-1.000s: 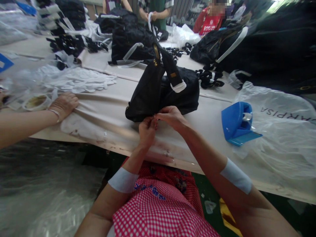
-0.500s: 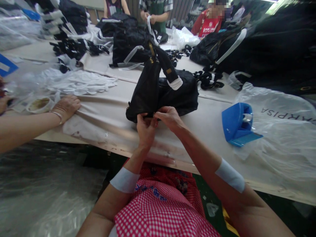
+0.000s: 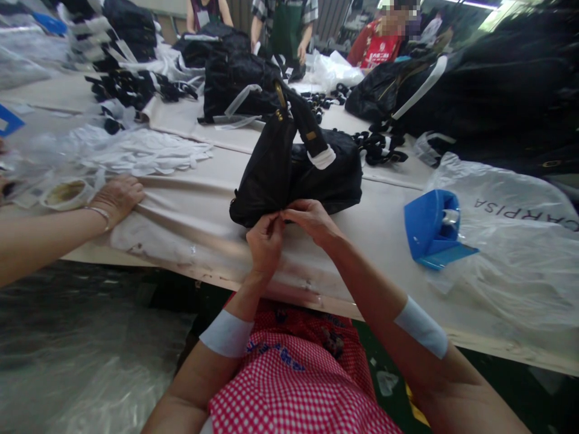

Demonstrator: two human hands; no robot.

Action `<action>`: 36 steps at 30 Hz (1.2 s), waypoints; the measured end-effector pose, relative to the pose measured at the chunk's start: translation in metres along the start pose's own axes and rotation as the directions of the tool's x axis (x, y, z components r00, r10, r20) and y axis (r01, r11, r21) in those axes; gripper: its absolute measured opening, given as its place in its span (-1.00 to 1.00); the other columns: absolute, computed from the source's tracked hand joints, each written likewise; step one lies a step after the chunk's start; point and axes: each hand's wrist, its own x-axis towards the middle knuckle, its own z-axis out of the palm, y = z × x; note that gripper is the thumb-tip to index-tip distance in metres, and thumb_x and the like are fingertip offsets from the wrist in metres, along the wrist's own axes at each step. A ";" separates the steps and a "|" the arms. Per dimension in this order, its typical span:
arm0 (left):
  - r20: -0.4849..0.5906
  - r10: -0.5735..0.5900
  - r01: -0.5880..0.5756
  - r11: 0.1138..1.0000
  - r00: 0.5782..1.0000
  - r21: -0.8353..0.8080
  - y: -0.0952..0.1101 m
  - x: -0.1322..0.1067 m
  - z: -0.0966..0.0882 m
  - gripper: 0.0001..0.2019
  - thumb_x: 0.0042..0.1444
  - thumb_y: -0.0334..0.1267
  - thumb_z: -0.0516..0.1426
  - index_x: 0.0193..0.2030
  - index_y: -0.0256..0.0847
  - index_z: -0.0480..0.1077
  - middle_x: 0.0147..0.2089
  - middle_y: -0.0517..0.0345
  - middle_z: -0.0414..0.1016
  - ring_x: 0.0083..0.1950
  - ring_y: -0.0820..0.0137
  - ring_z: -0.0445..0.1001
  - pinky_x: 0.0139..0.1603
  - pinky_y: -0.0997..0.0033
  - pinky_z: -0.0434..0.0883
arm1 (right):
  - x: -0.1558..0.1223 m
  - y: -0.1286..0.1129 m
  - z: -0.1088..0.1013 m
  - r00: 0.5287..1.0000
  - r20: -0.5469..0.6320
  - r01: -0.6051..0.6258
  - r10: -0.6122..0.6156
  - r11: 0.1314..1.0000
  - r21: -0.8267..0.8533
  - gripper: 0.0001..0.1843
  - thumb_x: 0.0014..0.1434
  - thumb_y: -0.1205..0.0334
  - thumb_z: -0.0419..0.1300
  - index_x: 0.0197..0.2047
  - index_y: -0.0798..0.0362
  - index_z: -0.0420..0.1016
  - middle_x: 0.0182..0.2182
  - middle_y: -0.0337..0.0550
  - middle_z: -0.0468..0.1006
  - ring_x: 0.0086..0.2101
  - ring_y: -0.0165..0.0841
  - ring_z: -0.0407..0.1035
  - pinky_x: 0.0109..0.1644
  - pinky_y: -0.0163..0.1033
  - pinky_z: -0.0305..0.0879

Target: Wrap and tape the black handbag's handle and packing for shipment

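A black handbag (image 3: 266, 163) lies on the cloth-covered table right in front of me, its strap (image 3: 307, 123) standing up with white wrapping (image 3: 322, 158) around part of it. My left hand (image 3: 266, 241) is closed in a pinch at the bag's near lower edge. Beside it, my right hand (image 3: 312, 218) pinches the same spot, fingertips meeting those of the left. Whatever small part of the bag sits between the fingertips is too small to make out.
Another person's hand (image 3: 118, 196) rests on the table at left, by a tape roll (image 3: 67, 193) and white strips (image 3: 145, 150). A blue tape dispenser (image 3: 432, 226) and clear plastic bag (image 3: 506, 265) lie right. More black bags (image 3: 239, 78) and people are behind.
My left fingers have closed from a looser hold into a pinch against the right fingertips. Across the table, a co-worker's hands have lowered and parted from a white strip.
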 end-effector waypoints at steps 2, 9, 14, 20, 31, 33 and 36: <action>-0.006 -0.034 0.034 0.999 0.999 -0.034 0.001 0.003 -0.001 -0.86 0.16 -0.22 0.16 -0.26 -0.18 0.53 -0.46 0.23 0.50 -0.43 0.46 0.44 -0.32 0.45 0.40 | -0.001 0.000 -0.005 0.999 0.043 -0.011 0.011 1.000 0.006 -0.80 -0.15 0.11 0.31 -0.50 0.09 0.54 -0.53 -0.20 0.54 -0.44 -0.39 0.35 -0.33 -0.29 0.25; 0.059 -0.274 0.279 0.914 0.960 -0.295 0.011 0.011 0.001 -0.81 -0.03 -0.13 0.28 -0.39 -0.22 0.49 -0.53 0.25 0.44 -0.51 0.49 0.39 -0.46 0.46 0.42 | -0.004 0.007 -0.024 0.990 0.144 -0.012 0.001 0.997 0.079 -0.68 -0.21 0.22 0.33 -0.29 0.09 0.55 -0.43 -0.24 0.54 -0.38 -0.40 0.36 -0.26 -0.29 0.25; 0.169 -0.425 0.455 0.777 0.889 -0.435 0.015 0.011 0.001 -0.75 -0.15 -0.12 0.35 -0.45 -0.22 0.45 -0.54 0.27 0.41 -0.51 0.51 0.39 -0.48 0.47 0.44 | -0.001 0.020 -0.019 0.993 0.087 -0.097 0.084 0.984 0.148 -0.71 -0.28 0.25 0.37 -0.39 0.06 0.48 -0.44 -0.26 0.52 -0.39 -0.40 0.37 -0.29 -0.29 0.27; 0.214 -0.458 0.502 0.728 0.863 -0.466 0.012 0.009 -0.002 -0.79 -0.16 -0.18 0.34 -0.44 -0.21 0.45 -0.57 0.31 0.36 -0.53 0.53 0.36 -0.50 0.49 0.38 | 0.008 0.032 -0.009 0.951 0.140 -0.305 0.276 0.913 0.270 -0.73 -0.34 0.34 0.35 -0.52 0.04 0.36 -0.60 -0.32 0.40 -0.51 -0.42 0.34 -0.36 -0.26 0.29; 0.112 -0.359 0.369 0.808 0.926 -0.459 0.013 0.010 0.008 -0.65 -0.07 -0.23 0.31 -0.28 -0.12 0.18 -0.57 0.44 0.30 -0.57 0.54 0.33 -0.49 0.49 0.34 | 0.012 0.023 -0.008 0.981 0.065 -0.191 0.182 0.964 0.186 -0.73 -0.29 0.24 0.36 -0.46 0.05 0.40 -0.57 -0.31 0.41 -0.54 -0.47 0.27 -0.48 -0.34 0.14; 0.099 -0.394 0.392 0.791 0.914 -0.470 0.012 0.010 0.009 -0.64 -0.11 -0.28 0.29 -0.29 -0.12 0.16 -0.56 0.43 0.33 -0.58 0.53 0.34 -0.52 0.49 0.33 | 0.013 0.020 -0.012 0.977 0.112 -0.202 0.182 0.958 0.205 -0.80 -0.27 0.30 0.29 -0.50 0.05 0.36 -0.59 -0.31 0.37 -0.56 -0.46 0.27 -0.45 -0.30 0.21; 0.084 -0.416 0.401 0.773 0.905 -0.492 0.012 0.010 0.011 -0.67 -0.14 -0.32 0.28 -0.30 -0.14 0.19 -0.53 0.41 0.35 -0.58 0.54 0.34 -0.54 0.50 0.33 | 0.014 0.016 -0.015 0.958 0.242 -0.221 0.154 0.935 0.278 -0.84 -0.27 0.33 0.22 -0.61 0.05 0.26 -0.65 -0.31 0.30 -0.58 -0.43 0.28 -0.41 -0.24 0.30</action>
